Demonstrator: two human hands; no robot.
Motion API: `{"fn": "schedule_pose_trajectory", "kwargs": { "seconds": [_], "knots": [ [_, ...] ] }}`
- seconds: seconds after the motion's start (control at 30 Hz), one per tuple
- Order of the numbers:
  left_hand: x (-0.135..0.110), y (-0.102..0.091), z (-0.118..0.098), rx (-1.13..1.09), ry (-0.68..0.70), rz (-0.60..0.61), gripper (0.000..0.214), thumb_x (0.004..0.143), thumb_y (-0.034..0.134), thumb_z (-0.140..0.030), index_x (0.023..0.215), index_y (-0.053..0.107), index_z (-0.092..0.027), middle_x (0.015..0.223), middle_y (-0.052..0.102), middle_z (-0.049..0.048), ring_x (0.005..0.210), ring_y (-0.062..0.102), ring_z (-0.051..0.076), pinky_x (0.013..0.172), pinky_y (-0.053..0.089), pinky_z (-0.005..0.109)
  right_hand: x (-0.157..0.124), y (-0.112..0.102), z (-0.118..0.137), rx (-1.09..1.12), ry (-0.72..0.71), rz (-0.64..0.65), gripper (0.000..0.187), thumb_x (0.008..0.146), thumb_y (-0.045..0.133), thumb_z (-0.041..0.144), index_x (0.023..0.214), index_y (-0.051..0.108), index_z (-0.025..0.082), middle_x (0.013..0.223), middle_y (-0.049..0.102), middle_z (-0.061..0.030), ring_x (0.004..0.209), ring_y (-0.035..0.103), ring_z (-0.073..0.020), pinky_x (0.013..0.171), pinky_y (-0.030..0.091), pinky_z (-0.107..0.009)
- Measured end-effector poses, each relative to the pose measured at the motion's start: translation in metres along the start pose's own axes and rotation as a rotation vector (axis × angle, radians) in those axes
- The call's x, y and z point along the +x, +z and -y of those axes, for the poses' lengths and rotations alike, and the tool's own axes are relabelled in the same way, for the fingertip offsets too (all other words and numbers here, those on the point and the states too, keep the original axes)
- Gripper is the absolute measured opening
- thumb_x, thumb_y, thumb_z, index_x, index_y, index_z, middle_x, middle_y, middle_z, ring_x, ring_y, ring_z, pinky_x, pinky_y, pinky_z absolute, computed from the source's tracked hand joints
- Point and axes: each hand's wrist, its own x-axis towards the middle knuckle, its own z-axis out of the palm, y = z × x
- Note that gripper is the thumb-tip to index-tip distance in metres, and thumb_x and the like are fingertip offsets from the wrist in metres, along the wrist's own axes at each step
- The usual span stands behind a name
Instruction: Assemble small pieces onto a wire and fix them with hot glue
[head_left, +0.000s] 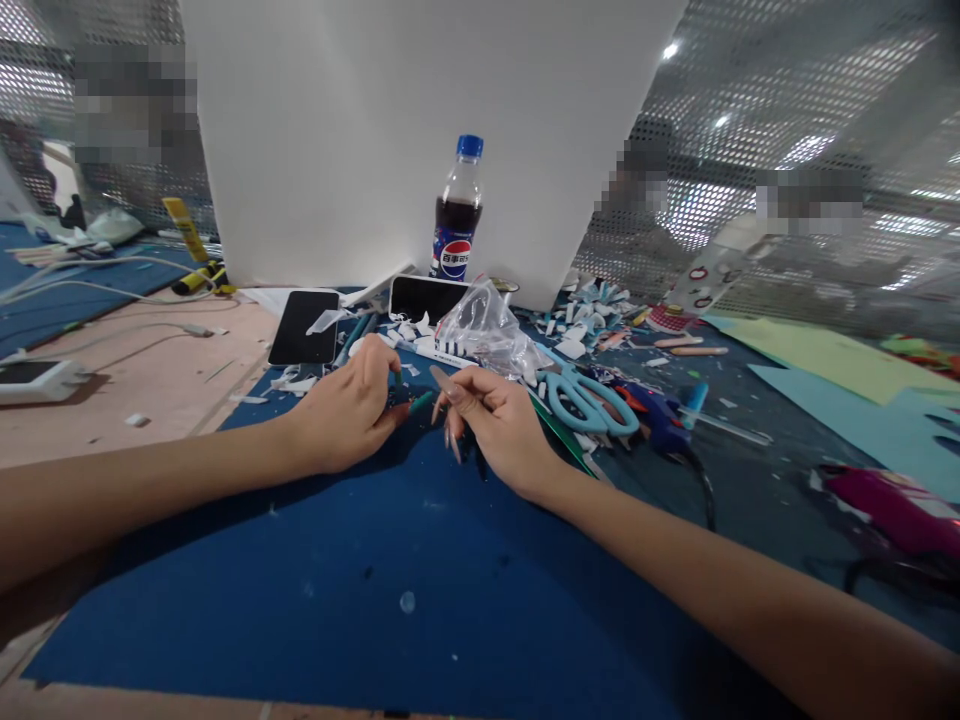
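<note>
In the head view, both hands are near the middle, over a blue mat on the bench. The left hand is bent, its fingers curled down and its thumb pointing toward the other hand. A small green piece sits at the thumb's tip, in the gap between the two hands and nearer the left; whether it is gripped or is a long nail, I cannot tell. The right hand is half curled, thumb and forefinger close together and the other fingers folded below; whether it pinches anything is unclear. It is just apart from the green piece.

Beyond the hands lie a clear plastic bag and white scraps; light-blue scissors lie beside the right hand, on its outer side. Farther back, a cola bottle stands upright before a white board.
</note>
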Motion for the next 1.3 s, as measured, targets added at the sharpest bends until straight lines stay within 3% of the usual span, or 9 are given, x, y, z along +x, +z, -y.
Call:
{"fn": "schedule_pose_trajectory", "kwargs": {
  "seconds": [0.17, 0.43, 0.6, 1.0, 1.1, 1.2, 1.3],
  "knots": [
    [-0.006, 0.004, 0.005, 0.108, 0.035, 0.098, 0.014, 0.082, 0.042, -0.021, 0.093, 0.038, -0.013, 0.093, 0.043, 0.0119, 0.088, 0.044, 0.025, 0.077, 0.045, 0.044, 0.0, -0.001, -0.001, -0.032, -0.02, 0.001, 0.028, 0.091, 0.045, 0.035, 0.073, 0.056, 0.017, 0.05, 0.049, 0.0055, 0.042, 0.051, -0.0059, 0.05, 0.044, -0.021],
    [-0.001, 0.005, 0.018, 0.101, -0.028, 0.086, 0.011, 0.082, 0.038, -0.017, 0.092, 0.041, -0.013, 0.094, 0.044, 0.0122, 0.087, 0.045, 0.024, 0.079, 0.044, 0.043, 0.0, 0.0, 0.0, 0.009, -0.016, 0.009, 0.026, 0.091, 0.045, 0.034, 0.073, 0.054, 0.018, 0.049, 0.048, 0.0057, 0.04, 0.051, -0.0056, 0.047, 0.045, -0.019],
    [0.002, 0.0, 0.013, 0.132, -0.021, 0.046, 0.01, 0.084, 0.038, -0.019, 0.091, 0.039, -0.013, 0.089, 0.043, 0.0104, 0.082, 0.044, 0.021, 0.075, 0.046, 0.04, -0.001, -0.001, 0.0, -0.016, -0.016, 0.001, 0.026, 0.091, 0.045, 0.034, 0.073, 0.055, 0.018, 0.049, 0.049, 0.0055, 0.041, 0.051, -0.0051, 0.048, 0.045, -0.019],
    [0.003, 0.003, 0.013, -0.03, -0.085, 0.2, 0.024, 0.082, 0.045, -0.033, 0.095, 0.035, -0.015, 0.093, 0.039, 0.0067, 0.088, 0.043, 0.021, 0.082, 0.043, 0.041, 0.0, 0.0, 0.003, -0.05, -0.029, 0.0, 0.027, 0.091, 0.046, 0.034, 0.072, 0.055, 0.017, 0.049, 0.048, 0.0054, 0.041, 0.051, -0.0053, 0.046, 0.045, -0.019],
    [0.004, 0.0, 0.013, -0.118, -0.08, 0.176, 0.018, 0.084, 0.043, -0.029, 0.094, 0.035, -0.016, 0.092, 0.039, 0.0055, 0.086, 0.042, 0.019, 0.08, 0.043, 0.038, 0.0, 0.0, 0.004, -0.042, -0.03, -0.001, 0.027, 0.091, 0.046, 0.034, 0.072, 0.055, 0.017, 0.048, 0.048, 0.0056, 0.039, 0.05, -0.005, 0.045, 0.045, -0.019],
    [0.005, -0.004, 0.011, -0.106, -0.03, 0.066, 0.004, 0.086, 0.035, -0.016, 0.089, 0.038, -0.015, 0.089, 0.041, 0.0061, 0.082, 0.041, 0.017, 0.075, 0.041, 0.034, 0.0, 0.0, 0.003, -0.037, -0.026, 0.002, 0.027, 0.091, 0.046, 0.034, 0.073, 0.055, 0.017, 0.049, 0.048, 0.0053, 0.04, 0.05, -0.0058, 0.044, 0.045, -0.019],
    [0.006, -0.006, 0.008, 0.076, 0.129, 0.082, 0.015, 0.087, 0.032, -0.015, 0.082, 0.045, -0.014, 0.084, 0.046, 0.0075, 0.078, 0.039, 0.018, 0.073, 0.037, 0.034, -0.001, 0.0, 0.003, -0.043, -0.03, 0.002, 0.026, 0.091, 0.045, 0.033, 0.073, 0.055, 0.017, 0.05, 0.048, 0.0053, 0.041, 0.05, -0.0063, 0.045, 0.046, -0.019]
  ]
}}
